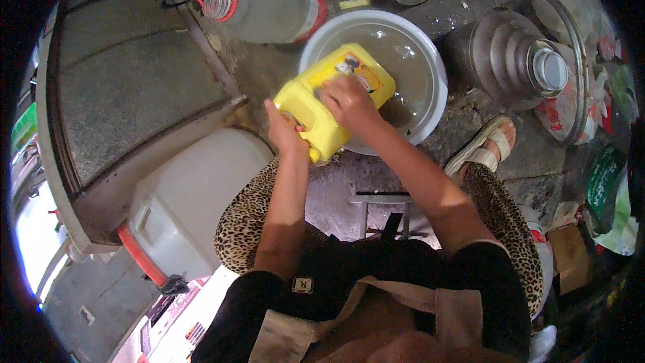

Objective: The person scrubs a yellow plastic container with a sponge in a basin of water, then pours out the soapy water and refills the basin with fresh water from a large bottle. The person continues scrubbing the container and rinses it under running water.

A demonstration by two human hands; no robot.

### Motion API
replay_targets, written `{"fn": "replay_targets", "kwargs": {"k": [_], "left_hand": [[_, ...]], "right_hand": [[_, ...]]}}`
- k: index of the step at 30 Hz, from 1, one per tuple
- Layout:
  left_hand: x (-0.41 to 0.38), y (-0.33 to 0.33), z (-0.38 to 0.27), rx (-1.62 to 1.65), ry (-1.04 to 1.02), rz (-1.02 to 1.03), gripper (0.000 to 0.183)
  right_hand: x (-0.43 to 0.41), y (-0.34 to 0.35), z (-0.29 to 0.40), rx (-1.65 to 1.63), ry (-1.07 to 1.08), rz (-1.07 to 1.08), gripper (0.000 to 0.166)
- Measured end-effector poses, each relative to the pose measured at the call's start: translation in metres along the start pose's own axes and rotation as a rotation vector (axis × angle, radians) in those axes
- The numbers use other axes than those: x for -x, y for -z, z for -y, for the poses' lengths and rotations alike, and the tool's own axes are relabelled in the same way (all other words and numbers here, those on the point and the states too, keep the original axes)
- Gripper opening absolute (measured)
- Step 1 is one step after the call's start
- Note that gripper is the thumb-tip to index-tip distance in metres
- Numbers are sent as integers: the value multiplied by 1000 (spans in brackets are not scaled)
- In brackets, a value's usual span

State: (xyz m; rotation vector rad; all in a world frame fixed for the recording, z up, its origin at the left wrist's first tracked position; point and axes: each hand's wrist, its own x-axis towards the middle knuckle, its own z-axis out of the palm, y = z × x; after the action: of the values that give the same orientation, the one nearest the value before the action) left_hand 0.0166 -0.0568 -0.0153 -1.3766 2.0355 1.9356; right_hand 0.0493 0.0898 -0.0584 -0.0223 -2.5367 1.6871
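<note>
A yellow plastic jug [332, 136] with a picture label is held tilted, its far end over a white plastic basin [439, 85]. Cloudy water [415, 78] in the basin reflects the light. My left hand [287, 133] grips the jug by its handle, with the thumb along the outer side. Curled against the jug's upper face is my right hand [347, 101], beside the label. Its fingers are slightly blurred, and whether something small sits under them is hidden.
A large clear bottle [272, 7] with a red handle lies beyond the basin. To the right are a ribbed metal vessel [504, 58] and plastic bags [594, 25]. A big whitish jerrycan [201, 186] and a raised ledge [161, 146] flank my left. A low stool [364, 217] shows between my legs.
</note>
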Motion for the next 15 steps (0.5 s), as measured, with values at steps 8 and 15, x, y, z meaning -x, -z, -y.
{"fn": "replay_targets", "kwargs": {"k": [8, 15], "left_hand": [[4, 0, 0, -23, -34, 17, 43], [4, -3, -1, -7, -17, 11, 42]], "right_hand": [[-41, -28, -12, 8, 162, -132, 8], [-80, 1, -116, 476, 23, 17, 15]]}}
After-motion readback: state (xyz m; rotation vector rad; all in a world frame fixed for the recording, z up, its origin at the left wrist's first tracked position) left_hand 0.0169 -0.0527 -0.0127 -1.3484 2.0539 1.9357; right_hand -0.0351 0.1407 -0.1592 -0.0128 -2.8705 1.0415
